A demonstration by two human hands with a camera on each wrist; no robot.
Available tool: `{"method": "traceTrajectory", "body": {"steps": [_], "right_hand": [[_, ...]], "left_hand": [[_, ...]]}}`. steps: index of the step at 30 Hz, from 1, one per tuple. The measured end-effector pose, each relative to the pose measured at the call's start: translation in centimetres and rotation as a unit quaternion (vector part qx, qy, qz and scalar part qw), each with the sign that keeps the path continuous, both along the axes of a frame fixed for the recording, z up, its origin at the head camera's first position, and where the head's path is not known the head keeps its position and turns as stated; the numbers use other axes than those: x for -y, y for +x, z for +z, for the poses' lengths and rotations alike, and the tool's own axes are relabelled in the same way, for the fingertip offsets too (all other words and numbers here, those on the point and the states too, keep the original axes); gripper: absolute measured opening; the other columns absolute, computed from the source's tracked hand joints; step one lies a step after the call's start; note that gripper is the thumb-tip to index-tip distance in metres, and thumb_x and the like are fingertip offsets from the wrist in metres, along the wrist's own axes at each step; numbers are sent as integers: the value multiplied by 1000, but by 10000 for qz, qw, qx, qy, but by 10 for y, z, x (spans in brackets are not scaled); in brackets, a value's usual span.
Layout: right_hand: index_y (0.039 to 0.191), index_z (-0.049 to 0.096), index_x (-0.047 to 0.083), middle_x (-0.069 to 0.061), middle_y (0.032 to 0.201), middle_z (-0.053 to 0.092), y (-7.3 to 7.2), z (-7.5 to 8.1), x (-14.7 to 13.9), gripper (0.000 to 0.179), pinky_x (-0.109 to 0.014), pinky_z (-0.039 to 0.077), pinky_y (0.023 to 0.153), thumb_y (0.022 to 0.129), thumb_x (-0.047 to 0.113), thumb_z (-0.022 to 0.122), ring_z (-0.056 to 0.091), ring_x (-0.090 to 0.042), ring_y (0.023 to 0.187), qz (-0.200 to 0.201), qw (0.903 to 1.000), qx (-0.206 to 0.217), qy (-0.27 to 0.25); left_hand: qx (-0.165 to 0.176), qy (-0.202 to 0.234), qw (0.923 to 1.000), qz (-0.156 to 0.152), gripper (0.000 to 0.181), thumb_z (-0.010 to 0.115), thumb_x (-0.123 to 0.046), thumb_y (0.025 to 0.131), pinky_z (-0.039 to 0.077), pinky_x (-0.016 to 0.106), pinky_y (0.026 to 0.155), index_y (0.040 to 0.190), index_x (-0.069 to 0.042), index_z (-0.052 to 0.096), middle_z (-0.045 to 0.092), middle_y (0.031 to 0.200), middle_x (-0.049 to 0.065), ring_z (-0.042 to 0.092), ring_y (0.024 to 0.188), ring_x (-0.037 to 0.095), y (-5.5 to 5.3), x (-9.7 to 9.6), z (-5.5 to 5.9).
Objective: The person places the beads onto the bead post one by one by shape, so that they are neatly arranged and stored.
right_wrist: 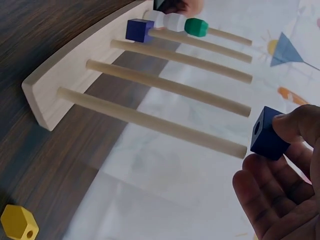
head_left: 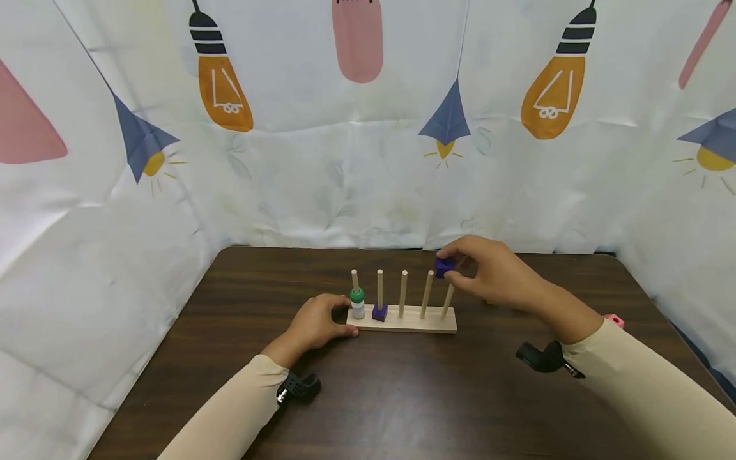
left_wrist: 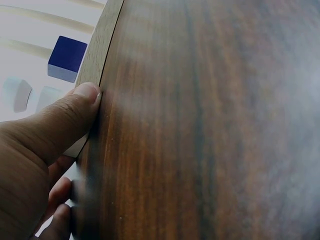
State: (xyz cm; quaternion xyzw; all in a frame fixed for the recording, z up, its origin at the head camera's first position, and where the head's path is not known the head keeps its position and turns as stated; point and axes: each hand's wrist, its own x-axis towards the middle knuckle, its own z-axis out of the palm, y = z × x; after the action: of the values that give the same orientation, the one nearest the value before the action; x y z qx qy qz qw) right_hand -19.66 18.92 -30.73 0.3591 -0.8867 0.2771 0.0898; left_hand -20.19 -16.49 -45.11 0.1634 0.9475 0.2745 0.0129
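A wooden peg board (head_left: 428,324) with several upright pegs stands on the table. My left hand (head_left: 316,321) grips its left end, the thumb (left_wrist: 85,97) along the front edge. Between thumb and fingertips, my right hand (head_left: 497,271) pinches a purple cube bead (right_wrist: 270,134). This bead is beside the tip of the rightmost peg (right_wrist: 150,121), its hole facing the peg. On the leftmost peg, a green bead (right_wrist: 196,27) sits above two white beads (right_wrist: 174,22). Another purple cube bead (head_left: 379,312) rests at the bottom of the second peg.
A yellow hexagonal bead (right_wrist: 19,221) lies on the dark wood table (head_left: 437,396), right of the board. Farther right, a pink bead (head_left: 615,320) shows partly behind the right sleeve. A white printed curtain (head_left: 356,160) hangs behind the table and along its sides.
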Motion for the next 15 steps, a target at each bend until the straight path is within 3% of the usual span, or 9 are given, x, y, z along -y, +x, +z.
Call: {"method": "traceTrajectory", "body": {"steps": [15], "right_hand": [[119, 70, 8, 0, 109, 69, -4, -2, 18, 31, -36, 57, 74, 89, 5, 78, 66, -12, 91, 136, 9995, 265, -133]], "left_hand": [[70, -43, 10000, 21, 56, 93, -42, 74, 48, 51, 103, 122, -18, 75, 69, 128, 6, 61, 123, 31, -1, 0, -1]]}}
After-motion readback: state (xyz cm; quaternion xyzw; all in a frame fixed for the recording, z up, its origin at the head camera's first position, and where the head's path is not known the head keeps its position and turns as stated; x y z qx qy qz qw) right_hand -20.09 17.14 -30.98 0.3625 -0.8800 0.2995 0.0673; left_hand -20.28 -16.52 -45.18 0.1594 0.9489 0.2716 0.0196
